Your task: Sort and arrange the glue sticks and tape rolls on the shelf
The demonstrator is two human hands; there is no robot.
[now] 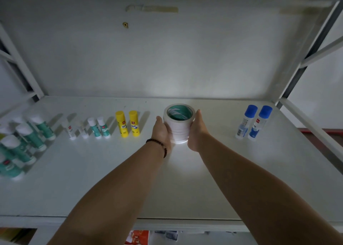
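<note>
Head view: left hand (pixel 161 131) and right hand (pixel 196 131) clasp the tape stack (pixel 179 124).

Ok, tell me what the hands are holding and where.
Both hands, left and right, hold the stack of tape rolls by its opposite sides.

Old tape strips (pixel 152 9) cling to the back wall (pixel 167 59).

Dim shelf, one bright pool of light in the middle.

Your light falls brightest around the stack of tape rolls (pixel 179 123) and fades to grey at the sides. The green glue sticks (pixel 22 141) at far left are smeared with blur, and the shelf frame (pixel 304 59) bows at the edges.
</note>
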